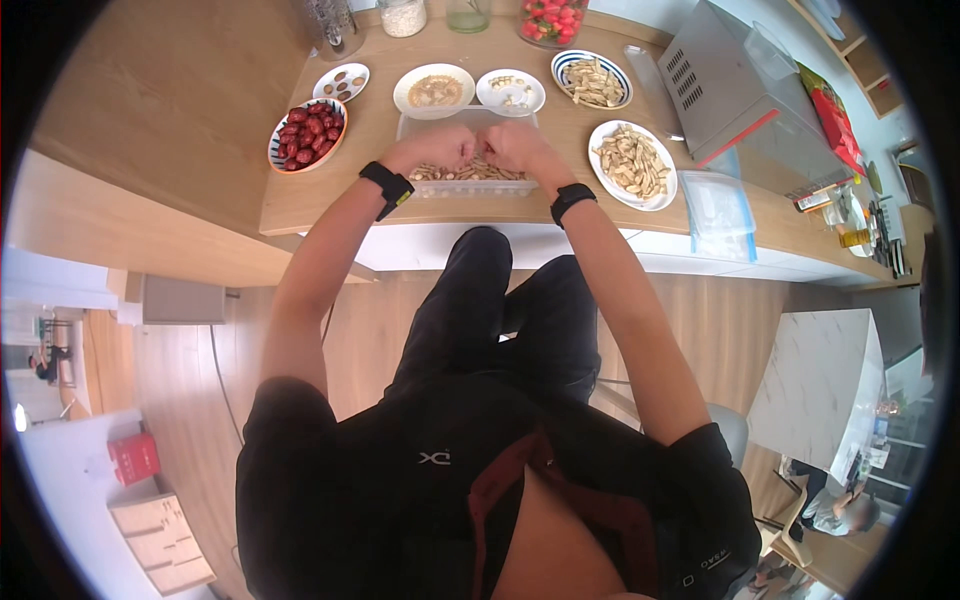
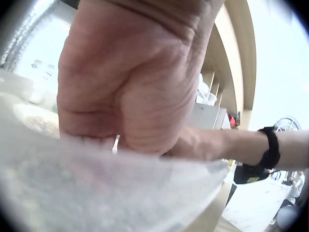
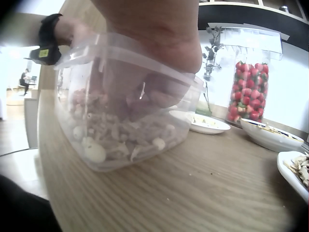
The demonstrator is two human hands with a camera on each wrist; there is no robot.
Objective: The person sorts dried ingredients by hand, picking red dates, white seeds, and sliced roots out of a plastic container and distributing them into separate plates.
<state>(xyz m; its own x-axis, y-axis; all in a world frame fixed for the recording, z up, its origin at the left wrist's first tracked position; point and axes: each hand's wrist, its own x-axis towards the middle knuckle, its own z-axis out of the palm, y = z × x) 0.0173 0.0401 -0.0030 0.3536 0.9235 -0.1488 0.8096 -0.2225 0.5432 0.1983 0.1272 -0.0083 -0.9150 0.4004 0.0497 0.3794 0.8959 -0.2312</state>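
Note:
A clear plastic tub (image 1: 470, 188) stands near the counter's front edge, its bottom covered with short pale-brown pieces (image 1: 455, 174) and rounder whitish ones. My left hand (image 1: 432, 148) and right hand (image 1: 515, 147) meet low inside it, fingers curled, knuckles close together. Through the tub's wall in the right wrist view, a small bright sliver (image 3: 141, 91) shows between the fingers; I cannot tell what it is. In the left wrist view the palm (image 2: 125, 72) fills the middle, with the fingertips hidden behind the cloudy tub rim.
Behind the tub stand a bowl of beige bits (image 1: 436, 91) and a plate of small pale pieces (image 1: 528, 96). Two plates of dried slices (image 1: 597, 82) (image 1: 632, 165) lie right; red dates (image 1: 306, 137) fill a left bowl. A grey appliance (image 1: 725, 95) and plastic bags (image 1: 720, 215) stand further right.

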